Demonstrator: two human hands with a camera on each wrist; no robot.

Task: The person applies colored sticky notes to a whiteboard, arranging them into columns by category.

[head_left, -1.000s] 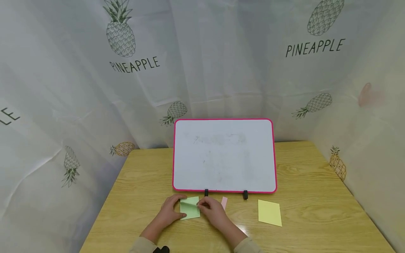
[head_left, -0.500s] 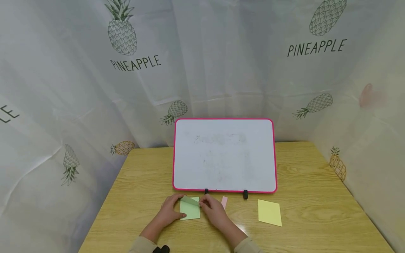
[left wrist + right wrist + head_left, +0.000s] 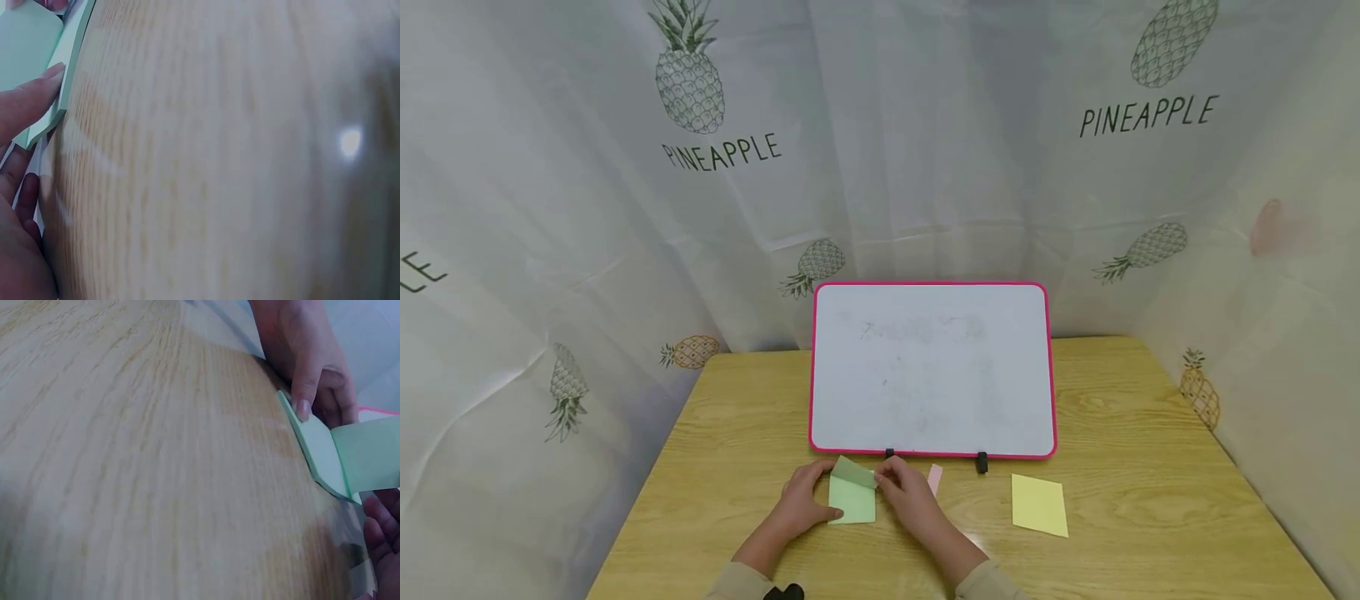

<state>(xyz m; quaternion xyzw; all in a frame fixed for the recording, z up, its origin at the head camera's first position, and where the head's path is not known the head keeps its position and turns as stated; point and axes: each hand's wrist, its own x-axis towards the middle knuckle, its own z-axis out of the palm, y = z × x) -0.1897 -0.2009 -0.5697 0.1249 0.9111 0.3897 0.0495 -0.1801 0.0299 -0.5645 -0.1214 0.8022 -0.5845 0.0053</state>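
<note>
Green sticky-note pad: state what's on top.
The left hand rests its thumb on the pad; the right hand pinches the raised top sheet. In the head view, it hides the pad's far edge.

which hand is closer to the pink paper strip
Right: the right hand is just left of the pink paper strip; the left hand is farther left, holding the green pad.

"PINEAPPLE" (image 3: 721, 152) twice, partial "LE" (image 3: 422, 273), on pale curtain (image 3: 917, 142)
</note>
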